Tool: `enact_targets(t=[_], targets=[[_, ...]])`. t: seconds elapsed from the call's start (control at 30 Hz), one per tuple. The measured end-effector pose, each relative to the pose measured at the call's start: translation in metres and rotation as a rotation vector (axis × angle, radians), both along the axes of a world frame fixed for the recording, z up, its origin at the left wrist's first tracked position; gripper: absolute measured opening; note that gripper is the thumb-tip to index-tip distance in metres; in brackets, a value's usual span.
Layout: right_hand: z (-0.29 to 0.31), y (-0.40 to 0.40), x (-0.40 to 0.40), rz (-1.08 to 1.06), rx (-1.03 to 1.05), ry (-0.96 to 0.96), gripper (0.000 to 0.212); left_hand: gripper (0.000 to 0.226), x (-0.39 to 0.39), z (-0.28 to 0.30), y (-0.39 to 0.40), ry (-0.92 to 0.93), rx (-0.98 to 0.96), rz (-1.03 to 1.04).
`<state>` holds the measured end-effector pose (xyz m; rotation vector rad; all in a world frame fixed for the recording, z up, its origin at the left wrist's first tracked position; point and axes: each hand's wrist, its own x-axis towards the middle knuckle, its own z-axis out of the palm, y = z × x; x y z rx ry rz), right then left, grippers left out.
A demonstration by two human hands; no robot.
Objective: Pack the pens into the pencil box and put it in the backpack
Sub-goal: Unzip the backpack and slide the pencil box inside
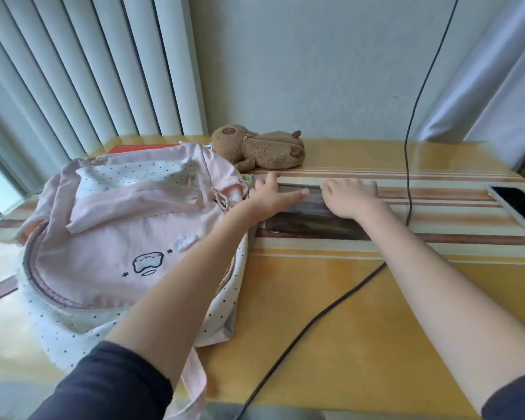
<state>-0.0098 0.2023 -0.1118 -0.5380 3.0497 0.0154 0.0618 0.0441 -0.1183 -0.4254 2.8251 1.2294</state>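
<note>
Your yellow, orange-striped glossy tabletop (331, 298) meets a pale wall and vertical blinds. Both your left hand (270, 197) and right hand (347, 200) lie flat, fingers spread, on the dark rectangular pencil box (309, 222). The pink dotted fabric backpack (119, 225) sits just left of them; its contents are hidden.

— What do we see at the back of the surface (346, 313)?
— A brown plush toy (258, 151). We also spot a phone (520, 209) at the right edge and a black cable (408, 165) hanging down.
</note>
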Motion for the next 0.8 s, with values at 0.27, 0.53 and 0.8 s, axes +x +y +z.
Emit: enact_targets(t=[0.27,0.53,0.8], targets=[[-0.001,0.003,0.053,-0.030,-0.197,-0.181,0.077,0.083,0.049,-0.016,0.014,0.179,0.413,0.322],[-0.009,0.004,0.079,-0.101,-0.254,-0.104,0.066,0.076,0.072,-0.013,0.016,0.166,0.360,0.251],[-0.003,-0.066,0.116,0.325,-0.438,0.225,0.034,0.028,0.098,-0.007,0.000,0.355,-0.337,0.302]])
